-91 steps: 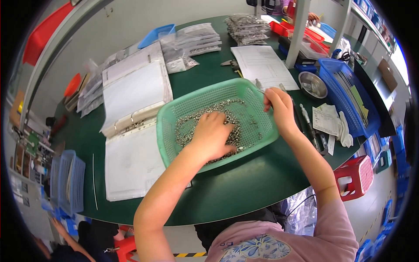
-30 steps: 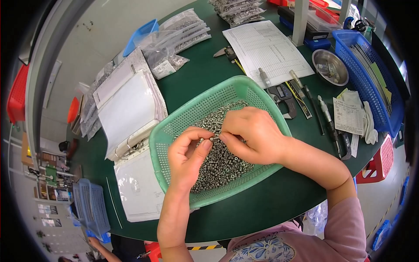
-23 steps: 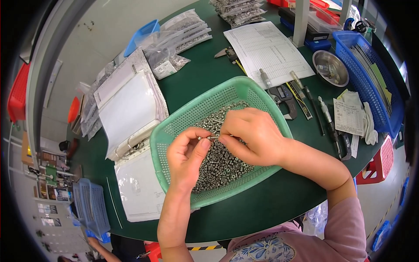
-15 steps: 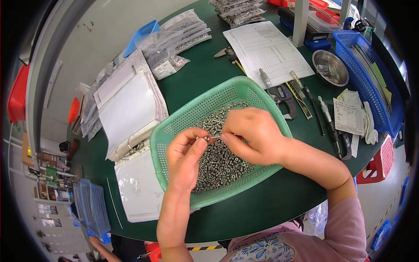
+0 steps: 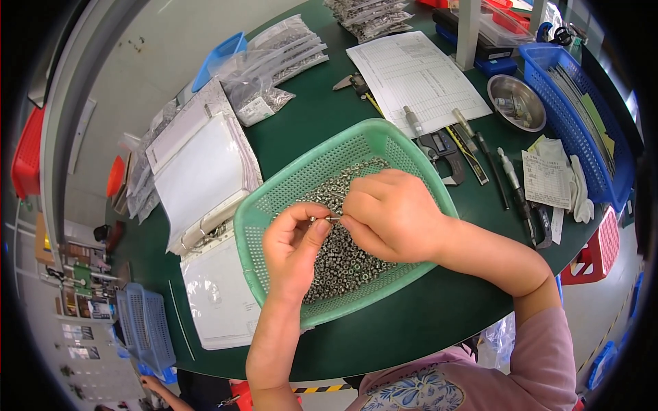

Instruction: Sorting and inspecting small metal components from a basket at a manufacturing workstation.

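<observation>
Two hands [image 5: 293,248] [image 5: 394,216] pinching thin metal piece [image 5: 334,219] | basket [image 5: 356,303] nuts [image 5: 353,266] (hands hide some) | binder [image 5: 199,164], micrometer [image 5: 439,142] nearby

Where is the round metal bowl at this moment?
In the head view, the metal bowl stands at the upper right of the green table, with the white sheet on its left and a blue basket on its right.

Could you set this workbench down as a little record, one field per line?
Left hand: left hand pinching a small metal piece
Right hand: right hand holding a thin metal pin
Contact: whether the pin is inside the piece is too small to tell
Under hands: green basket with many small metal parts
Left of basket: open binder
Right, farther back: metal bowl, blue basket
Surface: green table
</observation>
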A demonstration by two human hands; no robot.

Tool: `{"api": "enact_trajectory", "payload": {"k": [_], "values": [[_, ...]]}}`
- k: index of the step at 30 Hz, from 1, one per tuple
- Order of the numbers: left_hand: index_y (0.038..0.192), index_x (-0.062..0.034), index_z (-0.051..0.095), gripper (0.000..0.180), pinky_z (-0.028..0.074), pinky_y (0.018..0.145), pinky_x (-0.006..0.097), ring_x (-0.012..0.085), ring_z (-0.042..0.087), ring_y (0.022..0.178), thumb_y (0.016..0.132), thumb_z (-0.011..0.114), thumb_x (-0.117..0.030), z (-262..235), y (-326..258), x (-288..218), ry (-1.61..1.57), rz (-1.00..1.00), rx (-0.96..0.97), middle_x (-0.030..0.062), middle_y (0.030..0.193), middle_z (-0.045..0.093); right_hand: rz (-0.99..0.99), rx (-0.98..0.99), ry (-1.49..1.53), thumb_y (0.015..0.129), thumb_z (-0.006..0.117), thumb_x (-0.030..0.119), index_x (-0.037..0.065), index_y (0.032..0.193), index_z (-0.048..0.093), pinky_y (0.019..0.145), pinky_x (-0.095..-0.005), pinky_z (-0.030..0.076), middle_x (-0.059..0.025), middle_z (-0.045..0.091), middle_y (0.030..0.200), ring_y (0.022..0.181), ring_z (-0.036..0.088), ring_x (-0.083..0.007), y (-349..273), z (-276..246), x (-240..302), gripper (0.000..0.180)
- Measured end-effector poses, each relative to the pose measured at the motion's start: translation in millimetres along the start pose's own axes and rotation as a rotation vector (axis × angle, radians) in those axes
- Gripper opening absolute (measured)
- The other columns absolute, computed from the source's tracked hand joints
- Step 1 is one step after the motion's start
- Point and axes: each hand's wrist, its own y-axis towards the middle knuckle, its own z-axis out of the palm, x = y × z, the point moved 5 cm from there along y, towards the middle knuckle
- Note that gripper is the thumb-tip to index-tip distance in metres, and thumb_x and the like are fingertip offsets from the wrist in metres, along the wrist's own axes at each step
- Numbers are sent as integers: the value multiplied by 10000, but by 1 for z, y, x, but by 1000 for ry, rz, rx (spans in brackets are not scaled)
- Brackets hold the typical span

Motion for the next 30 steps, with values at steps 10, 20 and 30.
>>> {"api": "enact_trajectory", "payload": {"k": [10, 20, 30], "values": [[831, 8, 600, 100, 440, 702, 243, 131, 550, 776, 732, 603, 20, -4, 5, 3, 296, 15, 1, 65, 837, 596, 104, 188, 47, 695, 557, 100, 42, 687, 507, 544, -394, 424, -113, 515, 658, 603, 522, -319, 2, 3, -8, 77], [824, 2, 582, 141, 453, 703, 274, 154, 569, 753, 703, 623, -58, 4, 9, 6, 245, 228, -36, 81, 800, 603, 306, 190, 138, 808, 462, 62, -11, 671, 455, 513, -315, 325, -113, 436, 602, 546, 423, -214, -7, 11, -13, 156], [758, 0, 579, 105, 450, 665, 282, 170, 581, 721, 680, 634, -44, 1, 10, 4, 258, 343, -98, 88, 739, 601, 468, 192, 291, 849, 420, 123, 24, 724, 426, 496, -227, 247, 0, 371, 629, 574, 316, -71, -16, 14, -25, 159]]}}
